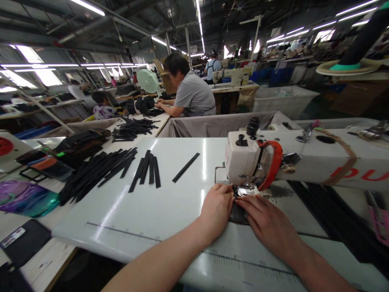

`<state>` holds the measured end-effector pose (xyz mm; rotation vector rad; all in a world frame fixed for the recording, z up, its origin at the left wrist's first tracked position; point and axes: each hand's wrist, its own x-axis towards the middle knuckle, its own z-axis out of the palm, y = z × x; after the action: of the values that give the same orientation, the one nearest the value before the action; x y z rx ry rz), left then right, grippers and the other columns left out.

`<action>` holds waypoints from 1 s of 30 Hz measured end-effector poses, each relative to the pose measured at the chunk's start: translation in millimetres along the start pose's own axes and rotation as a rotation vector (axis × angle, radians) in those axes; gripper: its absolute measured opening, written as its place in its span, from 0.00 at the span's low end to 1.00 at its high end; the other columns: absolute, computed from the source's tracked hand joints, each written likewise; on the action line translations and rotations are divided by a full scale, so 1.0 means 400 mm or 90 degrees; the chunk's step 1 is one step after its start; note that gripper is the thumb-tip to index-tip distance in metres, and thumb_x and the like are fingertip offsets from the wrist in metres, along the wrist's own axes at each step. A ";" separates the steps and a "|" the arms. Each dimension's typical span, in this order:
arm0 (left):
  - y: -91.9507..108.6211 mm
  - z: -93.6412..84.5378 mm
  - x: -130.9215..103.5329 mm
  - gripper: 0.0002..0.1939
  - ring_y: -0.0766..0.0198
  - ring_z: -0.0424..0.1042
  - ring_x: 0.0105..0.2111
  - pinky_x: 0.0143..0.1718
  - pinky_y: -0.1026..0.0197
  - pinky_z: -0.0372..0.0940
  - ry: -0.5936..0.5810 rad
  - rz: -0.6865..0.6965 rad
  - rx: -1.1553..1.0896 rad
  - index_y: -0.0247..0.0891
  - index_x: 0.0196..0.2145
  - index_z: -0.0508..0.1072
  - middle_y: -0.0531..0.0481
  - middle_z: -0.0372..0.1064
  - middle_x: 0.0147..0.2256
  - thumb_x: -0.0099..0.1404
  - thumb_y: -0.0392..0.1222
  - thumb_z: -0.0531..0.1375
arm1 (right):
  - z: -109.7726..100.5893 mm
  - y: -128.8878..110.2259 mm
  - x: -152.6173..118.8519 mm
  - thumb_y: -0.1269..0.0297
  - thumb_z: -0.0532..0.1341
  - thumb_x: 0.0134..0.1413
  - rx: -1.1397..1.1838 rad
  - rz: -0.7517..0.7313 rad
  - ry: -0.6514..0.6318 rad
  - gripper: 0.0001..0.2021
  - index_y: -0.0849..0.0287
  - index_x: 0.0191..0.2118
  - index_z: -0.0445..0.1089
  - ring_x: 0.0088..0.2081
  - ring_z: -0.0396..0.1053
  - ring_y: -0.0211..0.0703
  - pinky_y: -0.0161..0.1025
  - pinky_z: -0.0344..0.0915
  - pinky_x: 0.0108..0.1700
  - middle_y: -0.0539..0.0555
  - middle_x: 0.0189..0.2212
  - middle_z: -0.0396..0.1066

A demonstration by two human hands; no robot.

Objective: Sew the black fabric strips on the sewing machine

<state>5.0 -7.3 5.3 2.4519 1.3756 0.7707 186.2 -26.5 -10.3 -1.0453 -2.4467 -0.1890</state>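
Observation:
A white sewing machine (243, 158) with an orange guard stands on the pale table (158, 219). Close to its needle area, my left hand (216, 209) has its fingers bent and pressed together over a small dark piece (238, 213). My right hand (267, 217) lies just right of it, fingers close together, fingertips on the same dark piece under the presser foot. What the fingertips pinch is mostly hidden. A single black strip (186, 167) lies left of the machine, with several more strips (147, 170) further left.
A large pile of black strips (97, 174) covers the left table edge, near a purple-teal pouch (28, 198) and a phone (26, 241). Long black strips (337, 219) and pink-handled scissors (378, 221) lie at right. A person (194, 93) works beyond.

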 end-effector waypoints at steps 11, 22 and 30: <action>-0.006 0.003 0.007 0.15 0.57 0.67 0.40 0.48 0.53 0.67 -0.004 0.016 0.028 0.36 0.30 0.73 0.46 0.71 0.38 0.72 0.34 0.51 | 0.007 -0.002 -0.003 0.78 0.53 0.54 0.002 0.012 -0.013 0.19 0.63 0.51 0.68 0.45 0.69 0.53 0.51 0.71 0.45 0.60 0.45 0.72; -0.097 -0.053 0.017 0.15 0.56 0.65 0.55 0.59 0.52 0.59 -0.061 -0.002 0.173 0.36 0.49 0.72 0.44 0.72 0.50 0.70 0.31 0.50 | 0.009 0.004 -0.005 0.77 0.51 0.56 -0.004 0.004 0.013 0.19 0.60 0.51 0.67 0.43 0.71 0.51 0.48 0.72 0.44 0.58 0.45 0.72; -0.407 -0.265 -0.071 0.27 0.49 0.54 0.65 0.64 0.38 0.48 -0.096 -0.285 0.433 0.35 0.59 0.66 0.40 0.61 0.62 0.67 0.25 0.43 | 0.011 0.001 -0.004 0.78 0.53 0.54 -0.007 0.005 0.013 0.19 0.60 0.51 0.68 0.43 0.70 0.50 0.48 0.73 0.45 0.58 0.44 0.72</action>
<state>-182.7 49.8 13.6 2.3854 2.2858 -0.0013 185.8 -26.1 -15.0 -1.0522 -2.4257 -0.2096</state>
